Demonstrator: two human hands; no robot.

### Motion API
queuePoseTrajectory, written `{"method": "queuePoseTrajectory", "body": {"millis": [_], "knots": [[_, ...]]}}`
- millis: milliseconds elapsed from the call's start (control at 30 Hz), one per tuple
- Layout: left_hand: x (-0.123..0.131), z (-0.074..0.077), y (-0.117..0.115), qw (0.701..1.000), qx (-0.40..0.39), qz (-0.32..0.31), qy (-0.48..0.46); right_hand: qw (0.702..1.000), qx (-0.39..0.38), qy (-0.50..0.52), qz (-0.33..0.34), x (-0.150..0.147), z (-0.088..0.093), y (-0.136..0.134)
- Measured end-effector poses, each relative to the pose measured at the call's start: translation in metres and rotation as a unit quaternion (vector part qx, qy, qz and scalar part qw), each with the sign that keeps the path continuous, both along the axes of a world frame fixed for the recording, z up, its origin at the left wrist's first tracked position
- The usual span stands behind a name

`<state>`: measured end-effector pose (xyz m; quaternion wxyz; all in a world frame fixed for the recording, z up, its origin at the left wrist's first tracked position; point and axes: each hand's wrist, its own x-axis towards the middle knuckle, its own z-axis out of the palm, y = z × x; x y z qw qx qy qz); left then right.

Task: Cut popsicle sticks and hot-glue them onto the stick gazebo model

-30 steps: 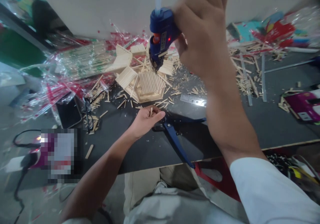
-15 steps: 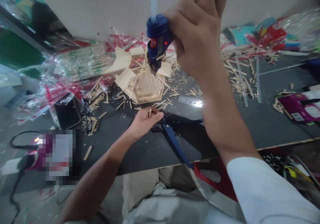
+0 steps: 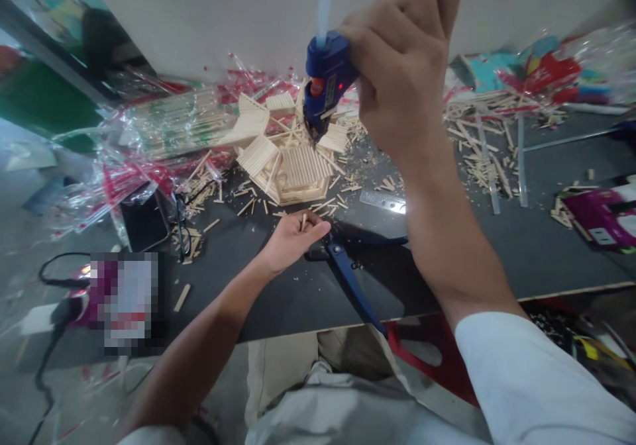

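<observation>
My right hand is closed round a blue hot glue gun, held nose down with a clear glue stick rising from its back and a red light lit. Its nozzle hangs over a small wooden model built of thin sticks, with ribbed panels set round it; I cannot tell whether the tip touches. In front of the model my left hand pinches a short piece of wooden stick. Right beside its fingers lies a blue-handled cutter, its jaws partly hidden by the hand.
A steel ruler lies right of the model among stick scraps. Packs of sticks in plastic line the back left. A phone, glasses and a purple power strip are left; another purple strip is right.
The whole view has shifted slightly, so everything sits a little farther right. Both hands keep their holds on the glue gun and the stick piece, nearly unmoved relative to the model.
</observation>
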<state>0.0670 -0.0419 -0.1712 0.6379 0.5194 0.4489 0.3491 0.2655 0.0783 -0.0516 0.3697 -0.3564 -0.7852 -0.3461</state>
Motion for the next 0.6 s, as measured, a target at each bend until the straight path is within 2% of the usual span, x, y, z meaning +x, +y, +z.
{"method": "queuePoseTrajectory", "body": {"millis": [267, 367, 433, 533, 600], "knots": [[0.0, 0.001, 0.001, 1.0, 0.003, 0.004, 0.007, 0.999, -0.023, 0.026, -0.002, -0.008, 0.001, 0.0], [0.0, 0.002, 0.001, 1.0, 0.001, 0.004, 0.005, 0.99, -0.104, 0.039, -0.086, -0.008, 0.014, -0.008], [0.0, 0.002, 0.001, 1.0, 0.001, 0.003, 0.007, 0.972, -0.17, 0.054, -0.15, 0.0, 0.024, -0.015], [0.0, 0.002, 0.0, 1.0, 0.002, -0.002, 0.009, 0.945, -0.247, 0.055, -0.207, 0.028, 0.033, -0.019], [-0.001, 0.002, 0.0, 1.0, 0.001, -0.006, 0.008, 0.921, -0.293, 0.047, -0.252, 0.053, 0.03, -0.013]]}}
